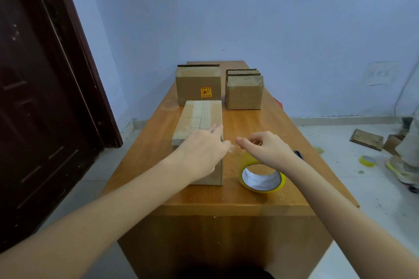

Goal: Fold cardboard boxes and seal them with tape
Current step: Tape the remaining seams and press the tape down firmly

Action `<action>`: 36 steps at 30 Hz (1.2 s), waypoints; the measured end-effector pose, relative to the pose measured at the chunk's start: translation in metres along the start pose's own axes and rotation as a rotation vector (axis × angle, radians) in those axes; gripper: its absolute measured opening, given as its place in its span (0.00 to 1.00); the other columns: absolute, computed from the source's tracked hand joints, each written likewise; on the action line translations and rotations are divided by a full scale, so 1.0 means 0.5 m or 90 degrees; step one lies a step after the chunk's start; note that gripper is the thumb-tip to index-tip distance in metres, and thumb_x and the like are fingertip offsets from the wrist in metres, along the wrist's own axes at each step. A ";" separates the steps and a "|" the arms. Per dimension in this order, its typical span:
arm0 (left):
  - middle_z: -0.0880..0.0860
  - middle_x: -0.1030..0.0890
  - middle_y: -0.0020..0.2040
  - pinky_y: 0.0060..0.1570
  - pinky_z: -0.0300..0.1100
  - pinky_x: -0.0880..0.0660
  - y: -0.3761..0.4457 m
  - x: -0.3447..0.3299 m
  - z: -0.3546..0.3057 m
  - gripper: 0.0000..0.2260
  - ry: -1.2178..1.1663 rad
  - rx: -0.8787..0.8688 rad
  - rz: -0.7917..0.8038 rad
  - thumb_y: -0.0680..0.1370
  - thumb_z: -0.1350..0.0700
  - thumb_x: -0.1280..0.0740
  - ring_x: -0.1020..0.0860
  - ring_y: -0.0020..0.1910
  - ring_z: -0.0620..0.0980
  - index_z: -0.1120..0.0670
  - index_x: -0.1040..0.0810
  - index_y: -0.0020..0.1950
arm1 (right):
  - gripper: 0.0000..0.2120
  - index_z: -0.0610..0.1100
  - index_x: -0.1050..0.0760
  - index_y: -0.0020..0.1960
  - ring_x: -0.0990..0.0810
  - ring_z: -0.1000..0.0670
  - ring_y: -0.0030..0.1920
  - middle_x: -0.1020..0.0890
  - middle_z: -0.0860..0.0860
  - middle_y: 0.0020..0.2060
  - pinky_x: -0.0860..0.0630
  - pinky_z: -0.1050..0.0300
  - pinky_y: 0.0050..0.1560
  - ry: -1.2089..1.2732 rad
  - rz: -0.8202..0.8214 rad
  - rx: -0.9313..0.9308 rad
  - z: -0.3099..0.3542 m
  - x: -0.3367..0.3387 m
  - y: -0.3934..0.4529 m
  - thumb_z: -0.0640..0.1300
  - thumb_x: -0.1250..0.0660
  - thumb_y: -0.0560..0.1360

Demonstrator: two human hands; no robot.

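Note:
A closed cardboard box [199, 118] with a taped seam along its top lies lengthwise on the wooden table [249, 124]. My left hand [201, 149] rests on the box's near right corner, fingers stretched over the top and thumb pointing right. My right hand [267, 147] hovers just right of the box with curled fingers, pinching what looks like a thin clear strip of tape [233, 147] that reaches toward my left thumb. A yellowish tape roll [261, 178] lies flat on the table below my right wrist.
Two more cardboard boxes stand at the far end, a labelled box [198, 86] and a smaller box [244, 93]. A dark pen [298, 154] lies behind my right wrist. Cardboard scraps [367, 139], a second tape roll [367, 161] and a person's shoe [401, 171] are on the floor at right. A dark door [45, 97] is at left.

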State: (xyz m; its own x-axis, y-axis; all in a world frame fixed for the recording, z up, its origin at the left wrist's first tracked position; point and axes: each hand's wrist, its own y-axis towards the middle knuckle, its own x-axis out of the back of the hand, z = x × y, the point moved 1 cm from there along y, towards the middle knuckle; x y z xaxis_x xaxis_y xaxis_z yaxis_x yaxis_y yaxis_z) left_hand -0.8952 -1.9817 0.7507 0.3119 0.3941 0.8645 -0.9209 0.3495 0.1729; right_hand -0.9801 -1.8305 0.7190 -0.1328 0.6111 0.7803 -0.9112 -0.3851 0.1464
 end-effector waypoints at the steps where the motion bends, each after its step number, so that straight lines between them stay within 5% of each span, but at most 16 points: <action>1: 0.64 0.44 0.76 0.60 0.45 0.28 0.001 0.000 -0.002 0.13 0.000 0.002 0.005 0.81 0.58 0.41 0.39 0.74 0.57 0.56 0.31 0.66 | 0.23 0.45 0.22 0.39 0.30 0.56 0.29 0.30 0.55 0.23 0.37 0.60 0.32 0.005 0.003 0.001 0.000 0.000 -0.001 0.62 0.41 0.76; 5: 0.60 0.42 0.76 0.57 0.42 0.27 0.000 0.008 0.009 0.17 -0.035 -0.006 -0.023 0.83 0.54 0.43 0.32 0.70 0.54 0.48 0.34 0.72 | 0.19 0.49 0.29 0.33 0.30 0.56 0.30 0.31 0.57 0.25 0.36 0.60 0.33 0.043 -0.005 0.004 -0.001 0.000 -0.003 0.60 0.40 0.77; 8: 0.57 0.41 0.76 0.55 0.43 0.27 -0.005 0.017 0.018 0.18 -0.071 -0.018 -0.026 0.84 0.52 0.48 0.28 0.66 0.54 0.42 0.38 0.74 | 0.16 0.46 0.27 0.38 0.31 0.55 0.31 0.30 0.56 0.28 0.37 0.60 0.34 0.136 -0.043 -0.011 -0.011 0.004 -0.003 0.56 0.39 0.78; 12: 0.57 0.42 0.77 0.55 0.42 0.28 -0.005 0.020 0.015 0.16 -0.067 -0.009 -0.031 0.84 0.50 0.49 0.29 0.67 0.53 0.45 0.30 0.69 | 0.14 0.45 0.28 0.39 0.29 0.53 0.34 0.28 0.55 0.31 0.35 0.56 0.35 0.125 -0.109 -0.033 -0.029 0.012 -0.004 0.52 0.40 0.78; 18: 0.53 0.39 0.76 0.57 0.43 0.29 0.001 0.012 0.029 0.19 -0.123 -0.006 -0.042 0.83 0.49 0.46 0.31 0.69 0.49 0.48 0.37 0.74 | 0.12 0.41 0.29 0.50 0.24 0.41 0.49 0.24 0.44 0.49 0.30 0.52 0.45 -0.278 -0.186 -0.156 -0.133 0.037 -0.004 0.49 0.42 0.77; 23: 0.49 0.34 0.74 0.52 0.39 0.29 0.004 0.015 0.036 0.16 -0.131 -0.007 -0.053 0.83 0.50 0.47 0.24 0.61 0.48 0.46 0.32 0.71 | 0.20 0.40 0.28 0.57 0.22 0.43 0.46 0.23 0.43 0.48 0.23 0.53 0.45 -0.423 -0.048 -0.311 -0.235 0.016 -0.012 0.56 0.45 0.79; 28: 0.49 0.32 0.73 0.50 0.37 0.30 -0.001 0.022 0.039 0.14 -0.174 -0.003 -0.043 0.82 0.48 0.44 0.22 0.55 0.47 0.42 0.25 0.65 | 0.07 0.40 0.35 0.49 0.27 0.45 0.41 0.26 0.45 0.44 0.29 0.55 0.40 -0.382 -0.059 -0.310 -0.220 0.008 -0.014 0.43 0.47 0.80; 32: 0.49 0.34 0.74 0.55 0.36 0.32 0.001 0.018 0.045 0.16 -0.206 0.000 -0.036 0.81 0.47 0.41 0.23 0.58 0.45 0.39 0.29 0.68 | 0.08 0.38 0.38 0.50 0.22 0.41 0.42 0.24 0.42 0.42 0.32 0.54 0.37 -0.218 -0.109 -0.289 -0.190 0.010 -0.009 0.43 0.46 0.82; 36: 0.48 0.27 0.69 0.57 0.39 0.32 0.009 0.009 0.062 0.22 -0.251 0.025 -0.020 0.79 0.44 0.38 0.25 0.62 0.47 0.44 0.34 0.73 | 0.06 0.38 0.39 0.50 0.29 0.46 0.33 0.28 0.45 0.37 0.35 0.54 0.32 -0.092 -0.111 -0.148 -0.089 0.049 -0.032 0.39 0.42 0.78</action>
State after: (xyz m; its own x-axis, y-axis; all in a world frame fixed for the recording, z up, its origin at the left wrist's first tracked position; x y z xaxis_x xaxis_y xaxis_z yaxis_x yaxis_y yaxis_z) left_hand -0.9053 -2.0048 0.7701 0.2338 0.0245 0.9720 -0.9228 0.3203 0.2139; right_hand -0.9860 -1.7786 0.7087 0.0743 0.5426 0.8367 -0.9822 -0.1052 0.1554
